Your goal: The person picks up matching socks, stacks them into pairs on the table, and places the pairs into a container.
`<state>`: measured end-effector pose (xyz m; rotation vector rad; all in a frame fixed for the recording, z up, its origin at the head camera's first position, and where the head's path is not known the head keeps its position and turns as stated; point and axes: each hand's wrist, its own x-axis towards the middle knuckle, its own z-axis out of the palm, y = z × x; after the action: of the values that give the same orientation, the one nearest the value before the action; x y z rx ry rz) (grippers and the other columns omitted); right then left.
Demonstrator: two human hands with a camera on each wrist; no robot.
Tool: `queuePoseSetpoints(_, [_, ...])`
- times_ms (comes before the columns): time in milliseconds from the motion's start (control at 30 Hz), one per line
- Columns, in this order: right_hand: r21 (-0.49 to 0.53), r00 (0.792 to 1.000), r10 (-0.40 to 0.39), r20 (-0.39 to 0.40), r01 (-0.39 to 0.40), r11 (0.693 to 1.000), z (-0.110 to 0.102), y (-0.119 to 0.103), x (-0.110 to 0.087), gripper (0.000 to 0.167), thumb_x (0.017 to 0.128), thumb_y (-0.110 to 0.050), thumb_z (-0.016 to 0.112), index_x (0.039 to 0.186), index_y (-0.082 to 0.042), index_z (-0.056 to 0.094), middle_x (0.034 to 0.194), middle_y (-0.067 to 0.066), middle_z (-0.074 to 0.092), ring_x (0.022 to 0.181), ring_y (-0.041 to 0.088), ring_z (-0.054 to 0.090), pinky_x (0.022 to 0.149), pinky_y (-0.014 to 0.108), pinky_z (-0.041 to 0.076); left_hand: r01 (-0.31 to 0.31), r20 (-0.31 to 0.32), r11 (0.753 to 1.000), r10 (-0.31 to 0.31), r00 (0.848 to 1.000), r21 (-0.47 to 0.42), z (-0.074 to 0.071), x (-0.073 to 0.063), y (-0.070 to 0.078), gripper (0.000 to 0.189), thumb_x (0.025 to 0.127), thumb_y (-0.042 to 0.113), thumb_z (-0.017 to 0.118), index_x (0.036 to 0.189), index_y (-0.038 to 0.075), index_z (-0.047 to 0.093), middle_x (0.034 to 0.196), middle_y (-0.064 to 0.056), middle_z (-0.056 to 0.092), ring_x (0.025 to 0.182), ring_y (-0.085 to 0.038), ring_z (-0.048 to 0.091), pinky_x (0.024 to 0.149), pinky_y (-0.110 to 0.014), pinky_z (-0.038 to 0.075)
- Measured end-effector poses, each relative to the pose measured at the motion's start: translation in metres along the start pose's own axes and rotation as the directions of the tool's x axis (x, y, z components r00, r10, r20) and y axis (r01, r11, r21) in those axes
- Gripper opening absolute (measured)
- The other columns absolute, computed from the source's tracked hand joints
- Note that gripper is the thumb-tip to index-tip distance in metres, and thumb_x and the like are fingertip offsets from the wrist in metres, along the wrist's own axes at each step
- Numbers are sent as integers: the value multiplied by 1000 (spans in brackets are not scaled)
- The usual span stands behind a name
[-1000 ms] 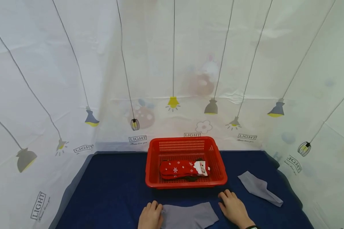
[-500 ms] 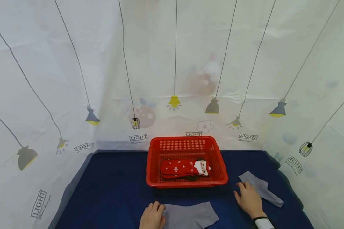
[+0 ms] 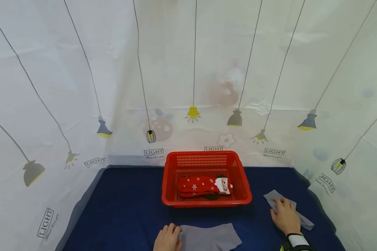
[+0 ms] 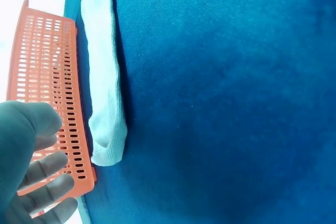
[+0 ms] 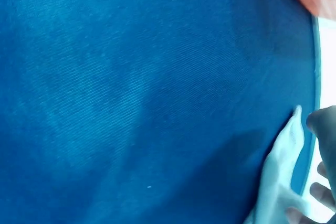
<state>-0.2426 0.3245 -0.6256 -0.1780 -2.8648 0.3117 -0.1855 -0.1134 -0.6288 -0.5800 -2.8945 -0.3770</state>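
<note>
A grey sock lies flat at the front middle of the dark blue table. My left hand is at its left end; in the left wrist view, the fingers are loosely bent with a gap to the thumb, and the sock stretches beside them. On the right, a second grey sock lies at a slant, partly hidden by my right hand over its middle. Seen from the right wrist, the thumb and fingers of that hand are spread apart above this sock.
A red plastic basket stands behind the front sock, near the table's back edge. Inside it lie red socks with snowflakes and a Santa face, over something dark green. White sheeting printed with lamps surrounds the blue tablecloth.
My right hand has moved right, from beside the front sock to over the second sock. The left hand stays at the front sock's left end. Both socks and the basket lie as before.
</note>
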Motion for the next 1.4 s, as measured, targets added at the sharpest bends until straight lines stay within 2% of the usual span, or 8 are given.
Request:
queuePoseSetpoints(200, [4,998,34,-44,-34,999,5,11,-7,43,71,-14,71,108,2,57,109,30,47,102,52,42,69,62,41,-4,28,1000,4,1000,-3,0,-4,-1,17,71,22,68,84,19,58,75,7,42,61,-8,33,52,-23,29])
queuePoseSetpoints(367, [-4,991,130,26,-130,992,4,20,-4,49,73,-17,70,115,1,52,119,31,38,109,55,34,69,68,38,-13,28,1000,13,1000,-3,-1,-5,-3,17,72,21,69,85,19,57,75,6,42,60,-8,32,52,-22,29])
queuePoseSetpoints(533, [-11,955,224,194,-226,974,0,28,2,54,78,-23,67,122,1,46,121,35,31,109,60,31,73,70,35,-4,60,1000,5,998,-26,-2,-5,-4,17,73,21,68,86,18,57,76,7,42,60,-8,32,51,-22,29])
queuePoseSetpoints(633, [-28,931,241,274,-242,970,-1,34,3,54,79,-24,66,120,3,45,116,38,33,103,62,35,72,68,38,-5,67,1000,6,998,-27,-3,-5,-5,16,74,21,68,87,18,58,76,6,43,60,-8,32,51,-22,29])
queuePoseSetpoints(767, [-43,900,277,336,-279,959,0,38,2,50,79,-20,65,118,4,45,113,37,33,101,60,35,71,67,39,3,75,1000,-2,997,-23,-4,-6,-4,16,74,22,68,86,18,58,76,6,43,60,-9,33,51,-23,30])
queuePoseSetpoints(867, [-35,889,303,343,-310,950,1,37,2,46,79,-15,64,117,3,44,113,36,32,101,60,34,71,67,39,14,83,1000,-11,996,-26,-4,-6,-5,16,74,22,68,87,18,58,76,6,43,60,-9,33,52,-24,30])
queuePoseSetpoints(1200, [1,889,289,355,-309,951,3,38,8,25,82,-11,58,101,2,49,104,36,35,96,60,36,67,66,39,23,35,1000,-22,999,-3,1,-9,-7,19,72,23,69,85,18,57,75,7,41,61,-9,33,52,-24,29])
queuePoseSetpoints(1400, [27,909,244,339,-269,963,-4,37,3,19,79,-12,57,91,0,49,96,32,39,88,54,41,64,61,40,-10,-28,1000,10,1000,15,3,-11,-7,20,70,22,69,85,19,56,74,7,41,59,-8,32,51,-22,28])
